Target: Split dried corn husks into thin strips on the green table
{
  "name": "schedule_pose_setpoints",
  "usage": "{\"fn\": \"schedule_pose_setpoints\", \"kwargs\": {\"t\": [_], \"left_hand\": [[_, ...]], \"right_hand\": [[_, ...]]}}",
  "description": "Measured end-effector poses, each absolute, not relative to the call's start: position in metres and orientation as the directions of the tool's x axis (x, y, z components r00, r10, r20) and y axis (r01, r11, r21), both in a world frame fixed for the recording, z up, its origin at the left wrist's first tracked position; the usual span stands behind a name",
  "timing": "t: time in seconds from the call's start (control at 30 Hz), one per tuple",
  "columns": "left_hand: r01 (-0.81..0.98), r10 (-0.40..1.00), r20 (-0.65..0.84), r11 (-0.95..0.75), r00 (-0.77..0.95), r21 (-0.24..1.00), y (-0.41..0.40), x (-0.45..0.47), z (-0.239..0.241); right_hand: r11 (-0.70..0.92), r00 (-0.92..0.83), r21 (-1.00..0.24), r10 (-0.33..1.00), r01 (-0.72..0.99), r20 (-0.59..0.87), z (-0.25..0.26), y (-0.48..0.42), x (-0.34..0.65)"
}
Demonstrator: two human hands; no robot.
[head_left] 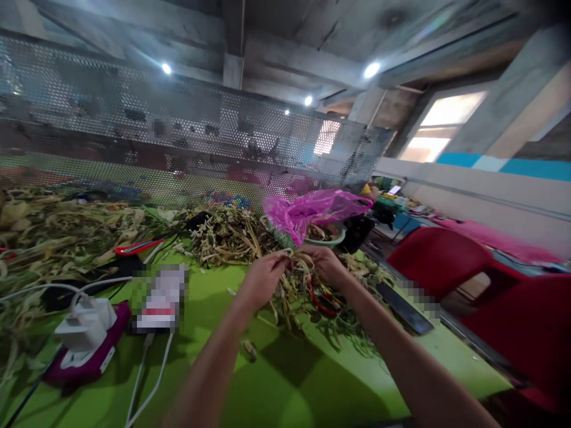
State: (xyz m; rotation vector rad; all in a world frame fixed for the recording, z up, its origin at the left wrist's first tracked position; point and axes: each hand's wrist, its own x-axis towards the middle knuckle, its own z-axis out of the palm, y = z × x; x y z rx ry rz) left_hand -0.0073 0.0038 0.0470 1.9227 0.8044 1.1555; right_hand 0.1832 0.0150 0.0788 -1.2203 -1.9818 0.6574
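Note:
My left hand point(264, 274) and my right hand point(325, 263) meet over a green table point(285, 380), both closed on a bundle of pale dried plant strips point(292, 284) that hangs down between them. The strips trail onto a heap of the same stalks. A red cord or ring point(317, 302) lies in the heap just below my right hand. The picture is blurred by motion, so the fingers show only roughly.
Big heaps of dried strips point(57, 232) cover the table's left and back. White chargers on a purple power strip point(87, 333) with white cables sit at the left. A pink plastic bag point(312, 209) over a bowl stands behind. Red chairs point(439, 258) stand at the right. A perforated metal screen point(187, 142) backs the table.

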Motion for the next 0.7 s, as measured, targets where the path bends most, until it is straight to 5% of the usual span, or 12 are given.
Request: {"fn": "schedule_pose_setpoints", "kwargs": {"t": [0.13,0.37,0.7], "left_hand": [[0.331,0.906,0.379,-0.422,0.187,0.844,0.008,-0.007,0.044],[0.582,0.908,0.393,-0.398,0.142,0.709,0.009,-0.002,0.038],[0.641,0.882,0.469,-0.388,0.048,0.663,0.009,-0.003,0.035]], "right_hand": [[0.438,-0.283,-0.659,0.899,0.611,0.335,0.053,-0.007,0.17],[0.591,-0.482,-0.149,0.758,0.792,0.44,0.051,-0.034,0.145],[0.432,-0.361,-0.116,0.85,0.894,0.383,0.071,-0.035,0.155]]}}
